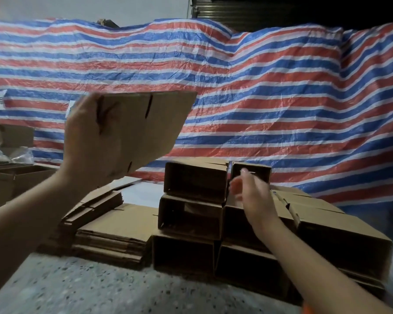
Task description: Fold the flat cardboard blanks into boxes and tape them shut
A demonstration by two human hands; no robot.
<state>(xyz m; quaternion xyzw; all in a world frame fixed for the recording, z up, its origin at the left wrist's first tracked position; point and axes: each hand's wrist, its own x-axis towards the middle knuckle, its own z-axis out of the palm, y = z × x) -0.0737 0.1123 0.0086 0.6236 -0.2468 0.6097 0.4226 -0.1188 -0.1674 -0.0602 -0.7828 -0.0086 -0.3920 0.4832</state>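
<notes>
Striped tarp behind blank in left fingers.

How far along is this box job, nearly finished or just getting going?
Partway, it seems. Done: several formed boxes stacked on their sides, open ends showing; no tape is visible. In hand: the left hand holds up one flat blank, while the right hand reaches out, holding nothing. Left: a pile of flat blanks on the floor.

blank: matt brown cardboard | tarp: crinkled woven plastic, slight sheen | floor: speckled stone
</notes>
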